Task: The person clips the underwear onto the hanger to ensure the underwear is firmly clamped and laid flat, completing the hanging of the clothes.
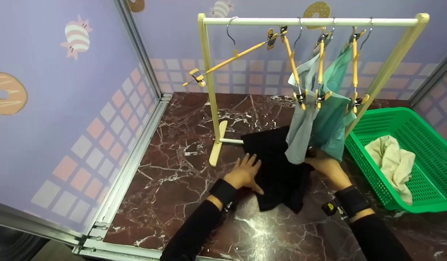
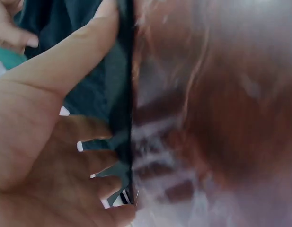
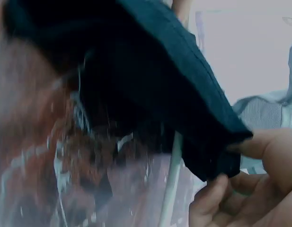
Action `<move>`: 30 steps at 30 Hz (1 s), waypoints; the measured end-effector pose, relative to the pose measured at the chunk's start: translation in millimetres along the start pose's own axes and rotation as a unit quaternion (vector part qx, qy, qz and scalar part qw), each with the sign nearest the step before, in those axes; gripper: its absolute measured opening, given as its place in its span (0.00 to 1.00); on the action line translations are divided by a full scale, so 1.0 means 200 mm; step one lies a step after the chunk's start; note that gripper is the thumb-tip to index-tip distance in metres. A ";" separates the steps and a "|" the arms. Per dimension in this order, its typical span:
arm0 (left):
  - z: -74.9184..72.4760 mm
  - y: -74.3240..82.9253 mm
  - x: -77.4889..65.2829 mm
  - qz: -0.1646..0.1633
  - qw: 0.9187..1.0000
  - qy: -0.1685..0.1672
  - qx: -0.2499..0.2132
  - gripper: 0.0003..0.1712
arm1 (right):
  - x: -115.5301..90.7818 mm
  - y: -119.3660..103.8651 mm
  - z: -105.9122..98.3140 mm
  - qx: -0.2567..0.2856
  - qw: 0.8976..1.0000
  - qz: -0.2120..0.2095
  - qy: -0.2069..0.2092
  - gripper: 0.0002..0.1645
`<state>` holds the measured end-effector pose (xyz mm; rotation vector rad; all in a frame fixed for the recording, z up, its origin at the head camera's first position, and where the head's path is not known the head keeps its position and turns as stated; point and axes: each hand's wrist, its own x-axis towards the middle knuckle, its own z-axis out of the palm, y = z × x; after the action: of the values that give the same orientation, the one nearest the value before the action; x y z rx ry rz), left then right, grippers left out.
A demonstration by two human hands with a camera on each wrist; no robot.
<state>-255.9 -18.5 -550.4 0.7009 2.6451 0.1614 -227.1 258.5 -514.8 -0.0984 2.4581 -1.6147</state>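
Observation:
A pair of black shorts (image 1: 277, 163) lies on the marble-patterned table under the clothes rack. At its left edge my left hand (image 1: 244, 174) rests with fingers spread, the thumb along the dark cloth in the left wrist view. My right hand (image 1: 328, 168) is on the other side, partly behind the hanging clothes. In the right wrist view that hand (image 3: 259, 182) pinches a corner of the shorts (image 3: 150, 80) between thumb and fingers, and the cloth is lifted off the table there.
The wooden rack (image 1: 310, 22) carries a tilted bare clip hanger (image 1: 236, 56) at left. Clip hangers at right hold a grey garment (image 1: 299, 127) and a green garment (image 1: 332, 119). A green basket (image 1: 364, 174) with a beige cloth (image 1: 392, 163) stands right. A patterned wall (image 1: 82, 137) borders the left.

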 end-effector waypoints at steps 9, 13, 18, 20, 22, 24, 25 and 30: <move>-0.11 -0.13 -0.03 -0.052 0.996 -0.053 0.047 0.67 | -0.02 0.08 0.13 -0.064 0.995 0.077 -0.027 0.33; -0.10 -0.10 -0.07 -0.016 0.997 -0.059 0.038 0.65 | -0.08 0.05 0.20 -0.057 0.983 0.161 -0.063 0.35; -0.03 -0.02 -0.12 0.002 0.998 -0.062 0.021 0.70 | -0.11 0.02 0.28 -0.014 0.979 0.181 -0.090 0.55; -0.01 0.00 -0.12 -0.003 0.998 -0.061 0.025 0.71 | -0.10 0.02 0.28 0.013 0.982 0.166 -0.084 0.64; 0.00 -0.01 -0.11 -0.005 0.998 -0.060 0.025 0.73 | -0.08 0.01 0.25 0.016 0.986 0.145 -0.075 0.60; -0.01 -0.03 -0.10 -0.008 0.998 -0.062 0.026 0.74 | -0.08 0.01 0.21 0.009 0.990 0.121 -0.068 0.55; -0.01 -0.04 -0.10 -0.010 0.997 -0.065 0.029 0.74 | -0.08 0.00 0.18 0.003 0.992 0.108 -0.064 0.52; -0.01 -0.07 -0.10 -0.016 0.996 -0.079 0.031 0.75 | -0.07 0.02 0.10 -0.063 0.996 0.037 -0.052 0.40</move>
<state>-247.6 -40.4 -544.8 0.6633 2.5176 0.0140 -209.7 244.7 -524.1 -0.1061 2.4520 -1.3869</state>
